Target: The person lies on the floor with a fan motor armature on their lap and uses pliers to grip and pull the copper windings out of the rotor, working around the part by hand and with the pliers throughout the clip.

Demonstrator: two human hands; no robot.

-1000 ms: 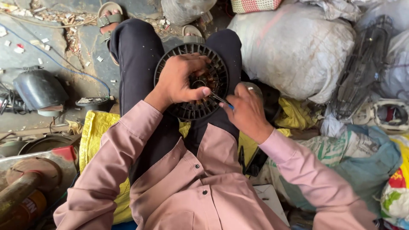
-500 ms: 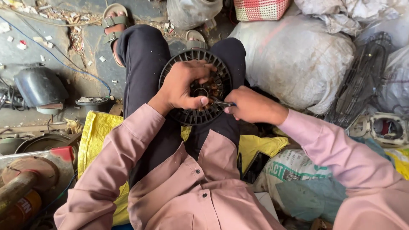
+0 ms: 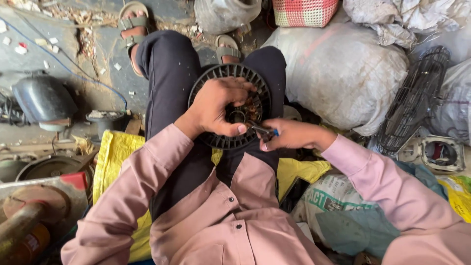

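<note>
A round black slotted fan motor housing rests on my lap between my knees, copper windings showing in its middle. My left hand lies over the housing and grips it, thumb at its near rim. My right hand is closed on a small tool with a blue handle, its tip pointing into the housing's centre. The tool's tip is partly hidden by my left thumb.
A big white sack lies to the right, with a black wire fan guard beside it. A dark motor casing and rusty parts sit at left. A yellow cloth lies under me. A pink woven basket stands at the top.
My right hand has swung out to the right and lower, bringing the tool in toward the housing's centre from the side. My left hand keeps its grip on the housing.
</note>
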